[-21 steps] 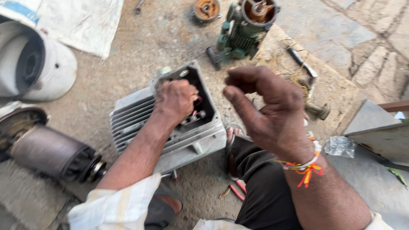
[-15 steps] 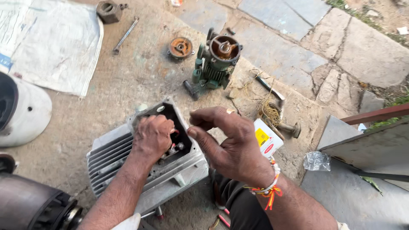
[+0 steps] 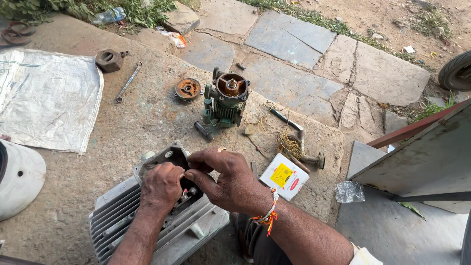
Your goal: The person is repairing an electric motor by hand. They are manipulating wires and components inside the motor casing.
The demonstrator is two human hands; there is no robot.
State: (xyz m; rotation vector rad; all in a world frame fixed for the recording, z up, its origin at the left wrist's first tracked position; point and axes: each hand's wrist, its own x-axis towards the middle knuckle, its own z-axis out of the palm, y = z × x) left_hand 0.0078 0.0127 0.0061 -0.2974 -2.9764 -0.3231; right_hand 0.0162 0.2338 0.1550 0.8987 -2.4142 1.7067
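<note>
Pinched fingertips of both hands meet over the open terminal box (image 3: 171,169) of a grey finned electric motor (image 3: 147,221) lying on the concrete — left hand (image 3: 162,186) curled into the box, right hand (image 3: 225,179) closing thumb and forefinger beside it; what they grip cannot be told. Beyond stand a green pump body (image 3: 225,100), a rusty disc (image 3: 188,89), a spanner (image 3: 127,82) and a small white carton (image 3: 284,175).

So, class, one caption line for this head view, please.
Both hands, left and right, work inside the terminal box of a grey finned motor.
</note>
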